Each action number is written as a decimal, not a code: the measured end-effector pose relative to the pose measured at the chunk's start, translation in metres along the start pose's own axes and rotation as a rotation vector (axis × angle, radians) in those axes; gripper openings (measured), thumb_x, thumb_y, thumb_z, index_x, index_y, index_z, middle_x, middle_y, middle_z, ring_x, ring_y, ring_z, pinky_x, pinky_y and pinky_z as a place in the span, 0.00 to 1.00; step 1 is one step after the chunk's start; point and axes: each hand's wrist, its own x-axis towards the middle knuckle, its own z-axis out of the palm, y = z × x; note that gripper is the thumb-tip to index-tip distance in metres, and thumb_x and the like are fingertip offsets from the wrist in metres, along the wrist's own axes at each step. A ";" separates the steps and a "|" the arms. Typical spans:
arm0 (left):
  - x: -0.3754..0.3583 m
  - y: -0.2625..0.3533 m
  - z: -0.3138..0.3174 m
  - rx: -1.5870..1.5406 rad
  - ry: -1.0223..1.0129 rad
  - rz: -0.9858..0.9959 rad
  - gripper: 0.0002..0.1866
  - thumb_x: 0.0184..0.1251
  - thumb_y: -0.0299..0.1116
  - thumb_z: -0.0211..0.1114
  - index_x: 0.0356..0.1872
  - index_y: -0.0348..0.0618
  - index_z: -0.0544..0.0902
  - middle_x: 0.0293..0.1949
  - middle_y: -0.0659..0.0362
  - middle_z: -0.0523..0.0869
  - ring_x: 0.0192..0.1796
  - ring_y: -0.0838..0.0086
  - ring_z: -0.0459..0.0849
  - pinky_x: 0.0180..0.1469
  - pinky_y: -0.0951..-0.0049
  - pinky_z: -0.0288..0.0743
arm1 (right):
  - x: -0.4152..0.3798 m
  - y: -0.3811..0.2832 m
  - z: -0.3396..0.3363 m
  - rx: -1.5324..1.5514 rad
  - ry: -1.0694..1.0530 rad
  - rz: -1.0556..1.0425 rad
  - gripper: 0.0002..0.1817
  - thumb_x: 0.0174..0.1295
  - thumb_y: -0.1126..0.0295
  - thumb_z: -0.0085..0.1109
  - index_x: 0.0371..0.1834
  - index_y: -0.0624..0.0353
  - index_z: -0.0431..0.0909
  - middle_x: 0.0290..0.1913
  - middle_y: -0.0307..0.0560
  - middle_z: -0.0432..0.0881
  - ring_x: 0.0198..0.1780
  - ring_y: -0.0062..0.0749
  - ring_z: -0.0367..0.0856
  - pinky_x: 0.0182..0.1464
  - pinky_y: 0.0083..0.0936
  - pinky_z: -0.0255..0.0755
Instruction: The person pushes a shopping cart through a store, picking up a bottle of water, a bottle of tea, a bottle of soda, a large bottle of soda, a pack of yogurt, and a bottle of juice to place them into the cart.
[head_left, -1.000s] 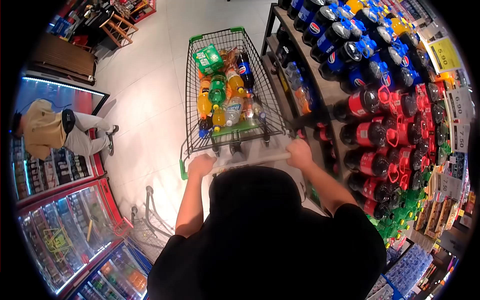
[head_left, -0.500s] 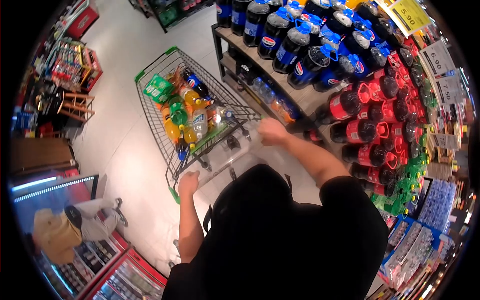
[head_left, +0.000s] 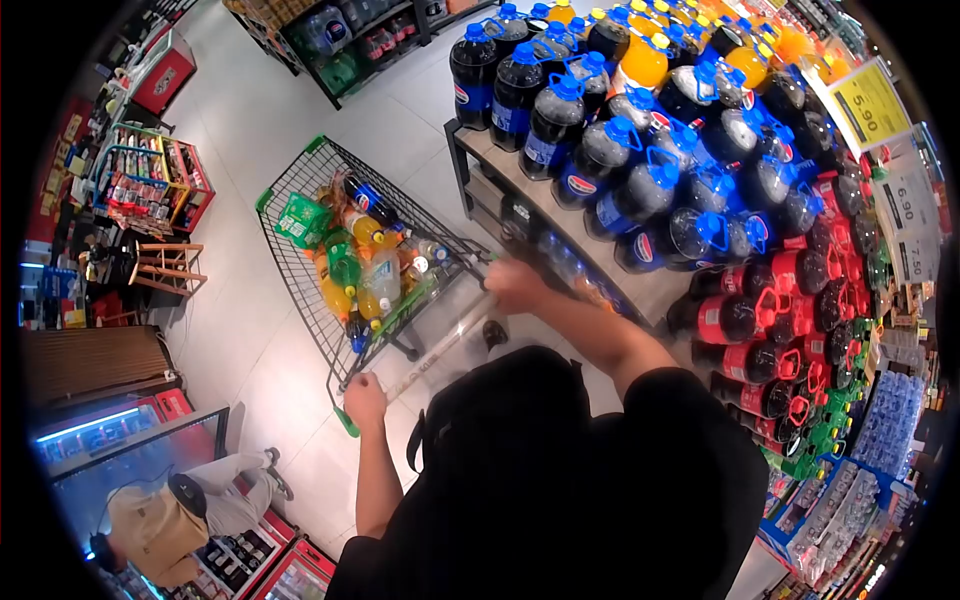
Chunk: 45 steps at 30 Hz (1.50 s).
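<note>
A wire shopping cart [head_left: 290, 262] with green corners stands in front of me. My left hand [head_left: 364, 398] is closed on the left end of its clear handle bar [head_left: 437, 349], near the green corner. At the bar's right end my right hand [head_left: 514, 287] is wrapped round it. Inside the cart lie several bottles: a dark cola with a blue label [head_left: 366, 198], a green bottle [head_left: 343, 262], a clear bottle [head_left: 383, 272] and orange and yellow ones. A green pack [head_left: 302, 220] rests at their far left.
Right of the cart, a display shelf [head_left: 520, 178] holds many cola bottles, with red-labelled bottles [head_left: 735, 318] beyond. A person in a tan shirt [head_left: 160, 525] is by a fridge [head_left: 130, 450] at lower left. Wooden stools [head_left: 168, 268] and a red freezer [head_left: 163, 80] stand left.
The cola display appears lower and larger, and more of the orange bottles behind shows. The cart and both hands sit slightly lower and to the left in view, with the hands still on the bar.
</note>
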 end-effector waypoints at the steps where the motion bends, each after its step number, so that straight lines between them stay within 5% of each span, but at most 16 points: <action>1: 0.007 0.004 -0.006 0.007 -0.011 -0.008 0.20 0.73 0.47 0.57 0.39 0.41 0.88 0.35 0.42 0.90 0.42 0.41 0.88 0.47 0.47 0.79 | 0.012 -0.006 -0.001 -0.011 -0.031 0.059 0.08 0.36 0.71 0.66 0.20 0.51 0.76 0.27 0.40 0.77 0.42 0.40 0.81 0.39 0.38 0.78; 7: 0.090 -0.006 -0.029 -0.010 0.312 0.047 0.18 0.75 0.45 0.57 0.31 0.42 0.84 0.30 0.46 0.88 0.34 0.44 0.86 0.37 0.49 0.76 | 0.085 -0.033 0.021 -0.122 -0.191 0.247 0.07 0.45 0.69 0.67 0.30 0.51 0.85 0.41 0.43 0.84 0.56 0.40 0.80 0.61 0.37 0.75; 9: 0.127 -0.030 -0.037 0.013 0.433 0.122 0.17 0.75 0.44 0.58 0.30 0.44 0.84 0.25 0.47 0.86 0.29 0.46 0.85 0.33 0.50 0.75 | 0.107 -0.046 0.031 -0.202 -0.404 0.285 0.10 0.49 0.66 0.67 0.35 0.54 0.85 0.45 0.46 0.86 0.60 0.42 0.79 0.71 0.47 0.67; 13: 0.209 -0.071 -0.073 0.094 0.503 0.118 0.16 0.73 0.43 0.59 0.28 0.45 0.83 0.28 0.48 0.87 0.32 0.48 0.85 0.35 0.49 0.75 | 0.147 -0.087 0.051 -0.172 -0.428 0.220 0.15 0.52 0.64 0.65 0.43 0.58 0.84 0.45 0.48 0.86 0.61 0.44 0.79 0.78 0.58 0.56; 14: 0.230 -0.078 -0.087 0.199 0.436 0.001 0.13 0.73 0.42 0.60 0.36 0.45 0.86 0.43 0.46 0.90 0.46 0.48 0.86 0.47 0.50 0.78 | 0.162 -0.094 0.053 -0.143 -0.494 0.129 0.17 0.53 0.64 0.65 0.46 0.59 0.83 0.43 0.50 0.86 0.60 0.46 0.81 0.80 0.61 0.51; 15: 0.249 -0.079 -0.092 0.192 0.434 0.003 0.13 0.73 0.42 0.60 0.36 0.45 0.86 0.43 0.46 0.90 0.46 0.48 0.86 0.47 0.50 0.78 | 0.176 -0.099 0.055 -0.116 -0.561 0.036 0.20 0.54 0.64 0.65 0.49 0.61 0.82 0.41 0.51 0.86 0.59 0.49 0.82 0.82 0.65 0.46; 17: 0.286 -0.084 -0.100 0.182 1.016 -0.089 0.16 0.71 0.42 0.62 0.49 0.42 0.86 0.61 0.43 0.84 0.61 0.46 0.81 0.63 0.48 0.73 | 0.203 -0.108 0.069 -0.093 -0.627 -0.013 0.22 0.54 0.64 0.65 0.51 0.62 0.81 0.41 0.52 0.87 0.58 0.50 0.83 0.83 0.63 0.44; 18: 0.315 -0.101 -0.094 0.081 0.906 -0.296 0.29 0.67 0.43 0.67 0.63 0.34 0.78 0.70 0.41 0.76 0.73 0.41 0.69 0.76 0.42 0.60 | 0.218 -0.114 0.077 -0.062 -0.691 -0.064 0.24 0.54 0.65 0.66 0.54 0.63 0.80 0.41 0.53 0.87 0.56 0.51 0.85 0.84 0.61 0.43; 21: 0.370 -0.080 -0.077 0.097 0.889 -0.299 0.36 0.63 0.43 0.72 0.67 0.27 0.74 0.73 0.34 0.70 0.79 0.36 0.59 0.79 0.39 0.54 | 0.276 -0.123 0.089 0.077 -0.974 -0.071 0.29 0.54 0.66 0.66 0.60 0.66 0.76 0.43 0.57 0.89 0.54 0.53 0.87 0.85 0.55 0.43; 22: 0.377 -0.073 -0.088 -0.143 0.771 -0.228 0.42 0.61 0.40 0.74 0.71 0.24 0.67 0.78 0.30 0.62 0.82 0.33 0.50 0.82 0.39 0.47 | 0.287 -0.122 0.098 0.079 -0.975 -0.064 0.29 0.54 0.66 0.66 0.60 0.66 0.76 0.43 0.57 0.89 0.54 0.53 0.87 0.85 0.55 0.43; 28: 0.426 -0.034 -0.092 -0.226 0.700 -0.095 0.33 0.61 0.41 0.73 0.63 0.29 0.78 0.77 0.33 0.63 0.82 0.37 0.55 0.82 0.40 0.48 | 0.349 -0.116 0.155 0.260 -1.120 -0.026 0.37 0.53 0.64 0.67 0.67 0.67 0.69 0.48 0.58 0.89 0.58 0.51 0.87 0.77 0.46 0.56; 35: 0.480 0.007 -0.096 -0.116 0.547 0.020 0.18 0.65 0.40 0.69 0.51 0.41 0.85 0.75 0.44 0.72 0.79 0.51 0.66 0.83 0.35 0.41 | 0.393 -0.103 0.156 0.269 -1.091 0.121 0.42 0.50 0.58 0.70 0.68 0.66 0.67 0.55 0.60 0.87 0.61 0.53 0.85 0.76 0.50 0.55; 40: 0.521 0.031 -0.090 -0.134 0.391 0.078 0.16 0.68 0.46 0.63 0.43 0.45 0.89 0.56 0.54 0.87 0.67 0.55 0.78 0.82 0.32 0.41 | 0.418 -0.081 0.156 0.267 -1.122 0.173 0.43 0.50 0.56 0.70 0.68 0.65 0.66 0.51 0.59 0.88 0.58 0.53 0.86 0.77 0.51 0.53; 45: 0.555 0.073 -0.098 0.003 0.394 0.106 0.16 0.69 0.46 0.60 0.40 0.47 0.90 0.49 0.55 0.89 0.63 0.56 0.80 0.81 0.31 0.42 | 0.431 -0.054 0.165 0.297 -1.027 0.189 0.42 0.51 0.56 0.71 0.67 0.65 0.66 0.47 0.58 0.89 0.56 0.54 0.88 0.77 0.50 0.54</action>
